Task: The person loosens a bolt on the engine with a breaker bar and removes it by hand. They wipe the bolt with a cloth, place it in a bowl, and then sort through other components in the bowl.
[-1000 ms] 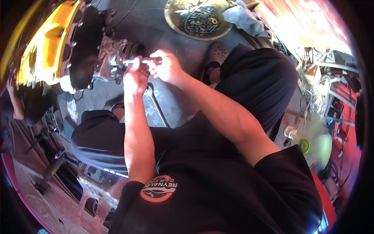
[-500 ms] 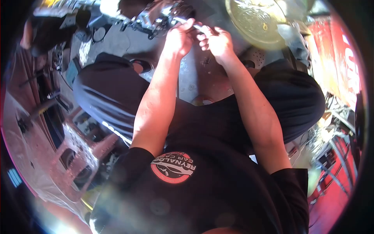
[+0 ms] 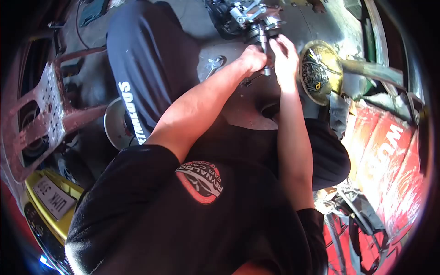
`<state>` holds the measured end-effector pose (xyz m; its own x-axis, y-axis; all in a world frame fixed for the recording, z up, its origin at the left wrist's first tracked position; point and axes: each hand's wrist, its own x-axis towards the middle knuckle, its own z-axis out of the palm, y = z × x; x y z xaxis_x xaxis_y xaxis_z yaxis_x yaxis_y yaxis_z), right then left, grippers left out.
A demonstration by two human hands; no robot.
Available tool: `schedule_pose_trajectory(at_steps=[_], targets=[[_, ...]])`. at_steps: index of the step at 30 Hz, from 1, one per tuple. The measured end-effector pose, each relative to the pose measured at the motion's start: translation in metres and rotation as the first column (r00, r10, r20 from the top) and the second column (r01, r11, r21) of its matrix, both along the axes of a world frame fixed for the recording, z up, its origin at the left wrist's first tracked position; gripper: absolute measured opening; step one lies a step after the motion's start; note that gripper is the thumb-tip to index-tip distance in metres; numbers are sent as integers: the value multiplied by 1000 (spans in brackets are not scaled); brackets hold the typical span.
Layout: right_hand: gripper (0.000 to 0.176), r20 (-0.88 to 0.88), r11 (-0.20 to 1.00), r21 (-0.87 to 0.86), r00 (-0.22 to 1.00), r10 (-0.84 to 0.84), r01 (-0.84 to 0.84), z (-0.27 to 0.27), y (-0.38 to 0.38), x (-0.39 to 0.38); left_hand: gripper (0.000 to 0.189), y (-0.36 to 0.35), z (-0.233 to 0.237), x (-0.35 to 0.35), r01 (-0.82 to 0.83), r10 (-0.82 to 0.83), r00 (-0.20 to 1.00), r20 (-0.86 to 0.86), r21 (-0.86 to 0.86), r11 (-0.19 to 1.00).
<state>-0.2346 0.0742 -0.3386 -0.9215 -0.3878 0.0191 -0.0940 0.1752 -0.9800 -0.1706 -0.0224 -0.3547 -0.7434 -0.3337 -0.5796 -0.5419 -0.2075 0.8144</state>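
A dark and silvery mechanical assembly [image 3: 256, 20] sits on the floor at the top of the view, in front of my crossed legs. My left hand [image 3: 253, 59] is closed around a shiny rod-shaped metal tool [image 3: 263, 40], whose upper end meets the assembly. Its rounded lower end pokes out below my fist. Close on the right, my right hand [image 3: 286, 55] reaches up with fingers stretched and thumb apart, fingertips at the edge of the assembly. Left of the hands, a wrench [image 3: 213, 68] lies on the floor.
A yellowish bowl [image 3: 338, 82] holding small metal parts stands right of my right hand. Beyond it is a red sack [image 3: 385, 156]. To my left are a worn reddish stool [image 3: 52, 107], a pale round container [image 3: 112, 126] and a yellow bumper with a licence plate [image 3: 54, 200].
The view has turned, bringing the wrench and licence plate into sight. Both hands held a slim shiny tool between them; now my left hand grips a rod-shaped tool against the assembly.
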Motion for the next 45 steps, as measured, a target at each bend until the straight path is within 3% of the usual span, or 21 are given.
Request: schedule_pose_trajectory(at_steps=[2,3,4,5,7,9,10,11,13,15,16,18,19,22,25,26,32,38,39,41,45], targets=[[36,134,997,-75,991,26,-16,-7,-11,3,22,-5,5,14,302,-238,950,203,-395,868],[27,160,986,-164,987,18,9,-16,-13,8,27,-3,3,18,460,-363,888,283,-575,677],[18,231,992,-127,972,43,-14,-12,-9,13,31,-2,7,25,571,-479,813,331,-613,546],[16,328,918,-396,937,118,23,-45,0,12,29,0,-3,26,633,-517,765,385,-599,491],[13,575,876,-377,817,-33,301,-46,10,16,28,10,-8,34,610,-500,786,363,-583,537],[14,651,705,-459,745,-147,540,-61,28,10,26,22,0,37,700,-568,712,413,-490,520],[14,703,679,-384,675,-223,625,-62,39,-1,25,30,-4,44,702,-574,711,407,-460,543],[14,753,650,-302,592,-286,697,-66,49,-13,26,35,1,50,757,-636,644,426,-474,449],[18,590,706,-117,621,-517,699,-82,66,-42,23,47,-4,70,783,-655,611,444,-459,419],[30,119,687,357,699,-706,633,-97,98,-70,20,53,-5,88,822,-696,554,457,-432,372],[30,94,624,351,637,-766,698,-97,110,-80,20,55,-2,93,854,-719,507,475,-389,345],[38,168,640,518,666,-726,567,-94,138,-106,20,54,3,104,886,-747,453,486,-338,317],[48,244,663,583,677,-695,470,-97,149,-118,20,52,5,105,901,-745,433,507,-281,332],[89,287,487,813,507,-813,320,-142,153,-152,21,40,-3,115,915,-735,401,547,-199,351],[111,411,530,791,377,-830,306,-174,156,-171,25,29,-5,115,905,-724,388,570,-87,416],[87,348,499,792,411,-843,353,-178,152,-171,27,26,-6,112,893,-719,384,579,-35,449],[76,439,619,754,531,-725,221,-156,115,-179,25,29,-21,101,838,-667,407,624,36,545],[70,591,744,668,603,-536,8,-112,132,-188,24,34,-26,89,885,-686,390,615,-43,464],[68,543,734,647,549,-635,208,-101,145,-188,24,32,-26,89,884,-681,384,623,-35,466],[78,173,502,771,628,-759,393,-132,165,-185,23,27,-27,91,885,-678,369,636,-17,465],[101,191,527,783,678,-710,331,-179,149,-174,23,22,-39,98,899,-673,346,653,-27,436]])
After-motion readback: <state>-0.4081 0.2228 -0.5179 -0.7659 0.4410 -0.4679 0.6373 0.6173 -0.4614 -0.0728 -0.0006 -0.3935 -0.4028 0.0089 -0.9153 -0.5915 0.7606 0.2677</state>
